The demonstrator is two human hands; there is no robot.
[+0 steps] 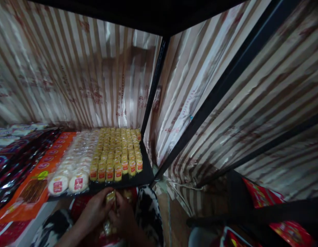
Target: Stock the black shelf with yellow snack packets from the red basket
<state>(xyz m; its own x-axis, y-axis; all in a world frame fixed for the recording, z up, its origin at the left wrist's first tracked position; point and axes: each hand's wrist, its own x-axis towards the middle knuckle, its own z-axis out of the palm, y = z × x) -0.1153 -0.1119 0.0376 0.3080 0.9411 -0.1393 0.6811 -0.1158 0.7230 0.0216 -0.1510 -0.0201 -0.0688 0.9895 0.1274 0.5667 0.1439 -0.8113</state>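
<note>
Low in front of the shelf, my left hand (97, 207) and my right hand (123, 213) are close together. Between their fingers they grip a small yellow wrapped snack (111, 197). More shiny wrappers show below and beside my hands, partly hidden by them. Just beyond, on the dark shelf (147, 171), stand rows of small yellow wrapped snacks (110, 171) with red labels. Left of these lie two rows of white round packaged cakes (78, 182), also with red labels.
Left of the cakes are an orange packet (32, 192) and dark shiny packets (22, 164). Striped sheeting (97, 79) hangs behind the shelf. A black metal post (156, 82) and a slanting bar (200, 127) stand right. Red packets (290, 231) lie lower right.
</note>
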